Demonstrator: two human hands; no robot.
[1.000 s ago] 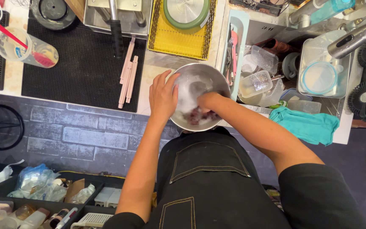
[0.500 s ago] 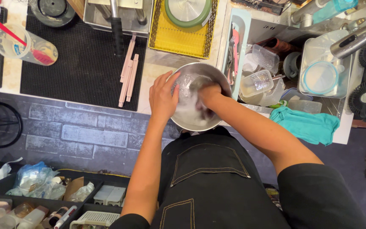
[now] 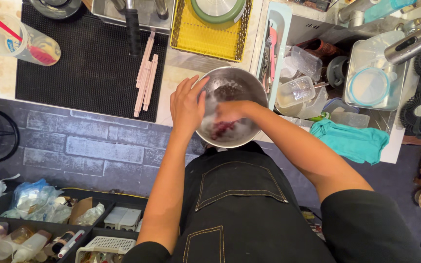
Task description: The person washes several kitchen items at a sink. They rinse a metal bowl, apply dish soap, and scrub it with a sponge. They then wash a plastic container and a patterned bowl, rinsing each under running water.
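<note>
- Left hand [image 3: 187, 104] gripped the steel bowl [image 3: 247, 87] rim, fingers spread
- Right hand [image 3: 229, 112] worked inside, fingers curled in reddish bits
- Bowl overhung the counter [image 3: 181, 68]; hard pressing could tip it

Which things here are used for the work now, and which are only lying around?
In use:
- steel bowl, gripped at its rim by the left hand
- dark red stuff in the bowl, under the right hand

Lying about:
- pink sticks on the black mat
- teal cloth
- yellow basket
- plastic cup
</note>
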